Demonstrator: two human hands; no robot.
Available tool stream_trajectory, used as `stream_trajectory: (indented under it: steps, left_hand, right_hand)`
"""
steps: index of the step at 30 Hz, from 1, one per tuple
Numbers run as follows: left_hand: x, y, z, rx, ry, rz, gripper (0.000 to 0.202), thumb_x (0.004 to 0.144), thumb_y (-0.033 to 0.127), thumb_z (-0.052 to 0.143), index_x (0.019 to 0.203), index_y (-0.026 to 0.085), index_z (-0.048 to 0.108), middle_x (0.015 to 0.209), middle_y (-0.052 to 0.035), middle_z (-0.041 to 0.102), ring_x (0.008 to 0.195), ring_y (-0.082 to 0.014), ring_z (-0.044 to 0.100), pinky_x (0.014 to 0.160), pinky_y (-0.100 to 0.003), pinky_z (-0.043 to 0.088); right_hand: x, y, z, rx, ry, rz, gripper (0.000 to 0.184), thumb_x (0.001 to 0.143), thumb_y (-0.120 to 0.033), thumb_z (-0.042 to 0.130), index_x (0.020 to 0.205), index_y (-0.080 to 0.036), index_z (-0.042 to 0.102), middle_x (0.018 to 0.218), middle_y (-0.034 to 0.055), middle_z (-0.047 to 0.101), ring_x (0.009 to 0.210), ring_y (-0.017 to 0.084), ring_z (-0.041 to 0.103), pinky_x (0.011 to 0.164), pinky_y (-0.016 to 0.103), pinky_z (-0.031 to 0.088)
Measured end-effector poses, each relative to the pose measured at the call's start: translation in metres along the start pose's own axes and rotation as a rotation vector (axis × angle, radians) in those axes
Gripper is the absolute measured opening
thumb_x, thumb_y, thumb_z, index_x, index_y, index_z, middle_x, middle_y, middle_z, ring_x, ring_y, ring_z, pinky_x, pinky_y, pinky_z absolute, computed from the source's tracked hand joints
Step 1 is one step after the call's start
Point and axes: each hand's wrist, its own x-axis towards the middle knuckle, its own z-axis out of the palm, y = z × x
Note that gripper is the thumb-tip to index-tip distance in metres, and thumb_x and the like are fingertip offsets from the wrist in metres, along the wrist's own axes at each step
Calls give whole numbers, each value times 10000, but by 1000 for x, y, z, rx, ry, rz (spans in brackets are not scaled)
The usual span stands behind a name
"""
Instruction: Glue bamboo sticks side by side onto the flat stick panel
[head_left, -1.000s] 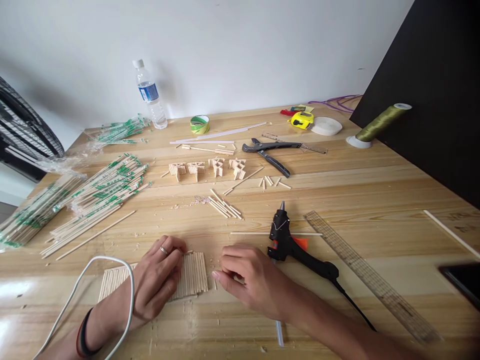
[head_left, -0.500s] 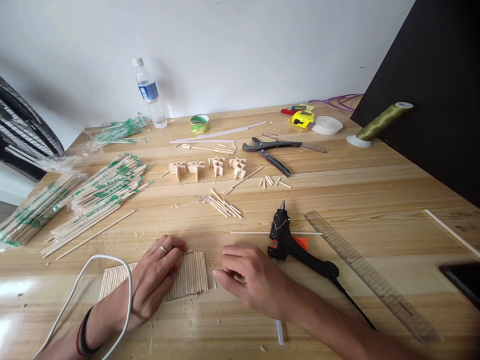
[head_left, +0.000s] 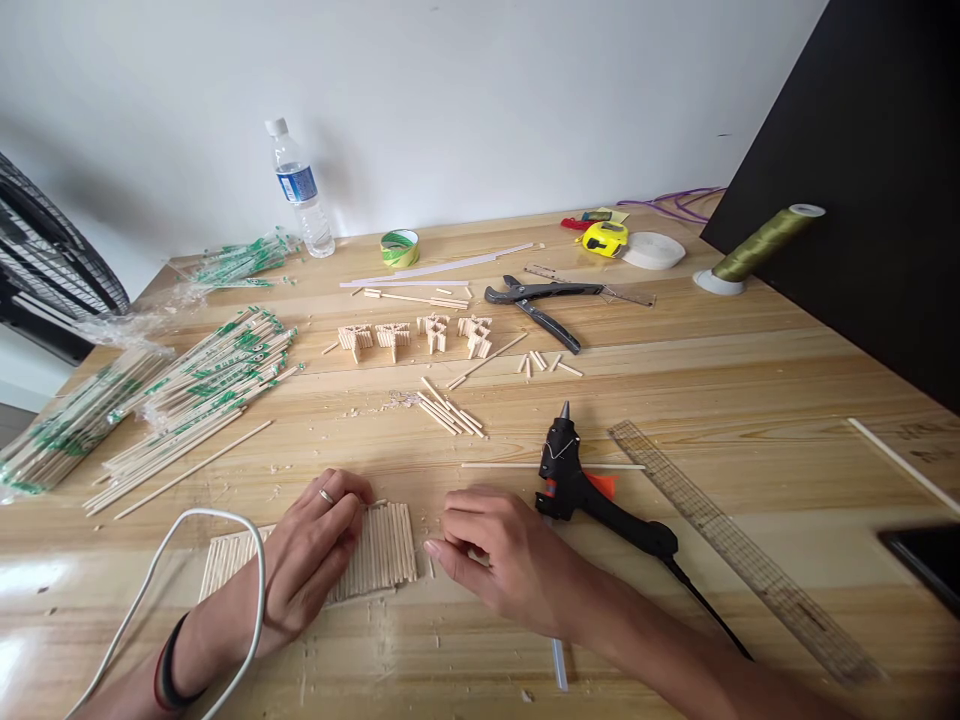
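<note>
A flat panel of thin wooden sticks [head_left: 386, 545], laid side by side, is on the table in front of me. Across its middle and upper edge lies my left hand [head_left: 319, 545], fingers bent and pressed down on it, covering part of the sticks. Just right of the panel, my right hand [head_left: 495, 550] rests on the tabletop with its fingers curled inward; whatever may be inside them is hidden. Close to the right hand, a black hot glue gun [head_left: 574, 480] lies on its side, and a clear glue stick [head_left: 559, 665] shows below the wrist.
A white cable [head_left: 259, 570] loops over my left forearm. Ahead are small stick assemblies [head_left: 394, 340], cut sticks [head_left: 450, 412] and a black cutter [head_left: 536, 295]. Bagged sticks [head_left: 210, 370] lie left, a clear ruler [head_left: 720, 530] right. A water bottle [head_left: 300, 195] stands behind.
</note>
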Motion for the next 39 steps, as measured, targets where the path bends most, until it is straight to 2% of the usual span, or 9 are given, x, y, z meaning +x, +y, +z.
stream_trajectory:
  steps: [3,10,17,30,39]
  left_hand:
    - [1,1,-2,-57,-77,-35,185,1064,122,382,978,223,511,1185,-104,626,1065,-240,596,967,-401,520]
    - [-1,1,2,-39,-35,1,182,1087,136,363,1018,216,512,1166,-115,609,1127,-253,568,989,-401,498]
    - [6,0,5,13,-31,32,176,1076,74,418,1011,216,499,1071,-74,588,1063,-215,570,927,-351,493]
    - [5,-5,6,50,-15,69,174,1048,41,458,1027,204,512,1104,-78,575,1048,-204,573,900,-332,499]
    - [2,-9,8,70,-42,30,166,1072,91,442,964,216,461,1127,-89,556,1056,-216,560,909,-351,484]
  right_hand:
    - [0,0,0,-3,4,-3,414,977,-144,587,710,-236,285,671,-57,392,634,121,380,626,280,281]
    - [0,0,0,-8,5,-6,416,983,-149,582,708,-236,283,664,-60,379,627,120,368,623,283,276]
    - [-1,0,0,-12,-13,14,414,985,-154,585,695,-233,301,665,-59,388,629,122,378,630,287,285]
    - [0,-1,0,-30,2,3,416,974,-126,595,666,-224,333,654,-61,398,624,120,378,627,284,292]
    - [0,-3,-2,-19,9,-2,406,964,-120,610,667,-223,353,659,-62,407,618,119,386,621,285,300]
